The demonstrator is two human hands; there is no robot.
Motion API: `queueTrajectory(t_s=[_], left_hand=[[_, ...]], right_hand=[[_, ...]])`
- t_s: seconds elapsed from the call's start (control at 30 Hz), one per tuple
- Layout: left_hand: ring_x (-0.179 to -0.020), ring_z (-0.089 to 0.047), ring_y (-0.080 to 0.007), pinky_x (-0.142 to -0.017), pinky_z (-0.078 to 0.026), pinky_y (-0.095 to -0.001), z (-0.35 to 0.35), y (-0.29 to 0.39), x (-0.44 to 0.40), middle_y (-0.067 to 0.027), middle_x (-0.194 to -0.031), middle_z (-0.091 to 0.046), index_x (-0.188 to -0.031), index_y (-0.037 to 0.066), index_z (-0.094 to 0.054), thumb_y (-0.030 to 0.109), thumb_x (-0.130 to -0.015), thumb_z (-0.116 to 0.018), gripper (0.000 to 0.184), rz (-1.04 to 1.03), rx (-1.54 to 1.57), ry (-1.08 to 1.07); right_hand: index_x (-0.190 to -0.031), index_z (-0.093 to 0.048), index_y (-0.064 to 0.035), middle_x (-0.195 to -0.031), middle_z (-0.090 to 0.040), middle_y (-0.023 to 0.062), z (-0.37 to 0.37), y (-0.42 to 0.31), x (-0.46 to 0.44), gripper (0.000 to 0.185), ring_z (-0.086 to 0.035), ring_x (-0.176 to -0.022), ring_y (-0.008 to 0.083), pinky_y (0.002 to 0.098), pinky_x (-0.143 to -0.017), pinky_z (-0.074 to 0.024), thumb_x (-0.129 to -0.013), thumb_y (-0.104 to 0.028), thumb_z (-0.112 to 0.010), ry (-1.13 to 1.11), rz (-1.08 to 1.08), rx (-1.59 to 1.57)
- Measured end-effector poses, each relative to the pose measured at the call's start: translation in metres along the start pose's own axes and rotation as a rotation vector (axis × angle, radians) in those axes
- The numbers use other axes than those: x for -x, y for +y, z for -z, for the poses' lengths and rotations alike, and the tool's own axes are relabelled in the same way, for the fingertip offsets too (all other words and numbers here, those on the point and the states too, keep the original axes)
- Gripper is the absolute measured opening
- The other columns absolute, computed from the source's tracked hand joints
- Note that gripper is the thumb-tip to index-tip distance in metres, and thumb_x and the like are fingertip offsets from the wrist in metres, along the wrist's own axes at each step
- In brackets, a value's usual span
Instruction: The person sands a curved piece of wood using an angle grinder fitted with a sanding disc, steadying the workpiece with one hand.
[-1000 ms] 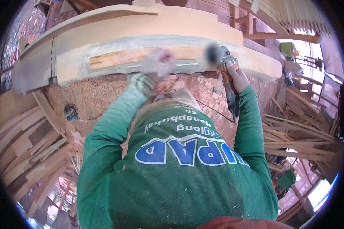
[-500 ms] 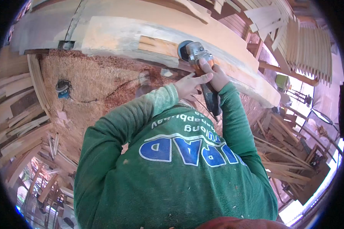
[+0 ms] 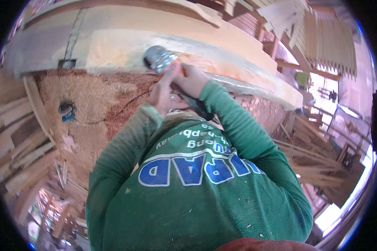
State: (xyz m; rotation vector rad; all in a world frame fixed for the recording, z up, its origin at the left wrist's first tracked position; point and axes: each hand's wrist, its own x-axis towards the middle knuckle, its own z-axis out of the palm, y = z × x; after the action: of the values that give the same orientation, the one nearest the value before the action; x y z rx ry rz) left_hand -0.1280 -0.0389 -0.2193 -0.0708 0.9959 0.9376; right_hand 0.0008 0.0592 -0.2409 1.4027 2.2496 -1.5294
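Both my hands are round a handheld grinder (image 3: 160, 58) whose metal head rests at the pale, smeared face of a long wooden piece (image 3: 113, 48). My right hand (image 3: 192, 79) is wrapped round its body behind the head. My left hand (image 3: 162, 90) closes on the tool from the other side, fingers partly hidden. The black rear end of the grinder slants down toward my shirt. Its disc is mostly hidden and the head is slightly blurred.
A small blue tool (image 3: 66, 111) lies on the sawdust-covered floor (image 3: 90, 92) at left, by a dark cord. Stacked boards (image 3: 25, 142) stand at far left. Wood strips (image 3: 314, 163) are piled at right, and slatted pieces (image 3: 329, 46) at upper right.
The grinder has moved left along the wooden piece with my right hand. My left hand came off the wood and took hold of the tool. The view has shifted too.
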Motion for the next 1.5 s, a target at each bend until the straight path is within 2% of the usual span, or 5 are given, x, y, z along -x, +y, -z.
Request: queueTrajectory(t_s=[0.23,0.37,0.7,0.97,1.5], left_hand=[[-0.116,-0.067,-0.0477,-0.099,-0.055,-0.0626,-0.041,-0.032,-0.043,-0.0246,-0.141,-0.058,-0.152,0.011,-0.042,0.073,-0.095,-0.055,0.085,0.101,-0.091,-0.016],[-0.13,-0.057,-0.042,-0.102,-0.053,-0.0595,-0.094,-0.071,-0.082,-0.0191,-0.155,-0.046,-0.157,0.022,-0.039,0.072,-0.093,-0.06,0.084,0.214,-0.107,-0.208],[-0.09,-0.065,-0.0208,-0.069,-0.063,-0.0361,-0.266,-0.151,-0.134,-0.0113,-0.116,-0.062,-0.139,0.009,-0.055,0.079,-0.089,-0.056,0.086,0.264,-0.539,-0.25],[-0.117,-0.065,-0.0509,-0.086,-0.06,-0.0615,-0.361,-0.214,-0.185,-0.0272,-0.15,-0.052,-0.155,0.022,-0.048,0.082,-0.087,-0.056,0.09,0.367,-0.597,-0.396],[-0.111,-0.068,-0.0421,-0.097,-0.057,-0.0557,-0.281,-0.167,-0.175,-0.0241,-0.143,-0.055,-0.155,0.016,-0.046,0.081,-0.089,-0.057,0.094,0.371,-0.495,-0.435]], right_hand=[[-0.123,-0.063,0.0102,-0.109,-0.073,0.0321,0.042,0.029,0.047,0.07,-0.072,-0.106,0.0434,0.0474,-0.094,-0.0542,-0.098,-0.055,-0.06,0.051,-0.143,-0.017],[-0.126,-0.063,0.0091,-0.111,-0.073,0.03,0.076,0.098,0.086,0.072,-0.072,-0.107,0.041,0.046,-0.095,-0.0542,-0.098,-0.056,-0.059,0.137,-0.185,-0.079],[-0.128,-0.064,0.0059,-0.118,-0.071,0.0335,0.171,0.244,0.194,0.063,-0.068,-0.116,0.0468,0.0493,-0.1,-0.0526,-0.101,-0.051,-0.057,0.345,-0.275,-0.258],[-0.129,-0.065,0.004,-0.117,-0.074,0.0259,0.229,0.342,0.263,0.055,-0.072,-0.113,0.0353,0.043,-0.098,-0.0543,-0.102,-0.043,-0.061,0.449,-0.251,-0.385],[-0.127,-0.066,0.0057,-0.114,-0.075,0.0244,0.2,0.263,0.212,0.053,-0.072,-0.109,0.0329,0.0416,-0.095,-0.0549,-0.103,-0.042,-0.061,0.368,-0.227,-0.315]])
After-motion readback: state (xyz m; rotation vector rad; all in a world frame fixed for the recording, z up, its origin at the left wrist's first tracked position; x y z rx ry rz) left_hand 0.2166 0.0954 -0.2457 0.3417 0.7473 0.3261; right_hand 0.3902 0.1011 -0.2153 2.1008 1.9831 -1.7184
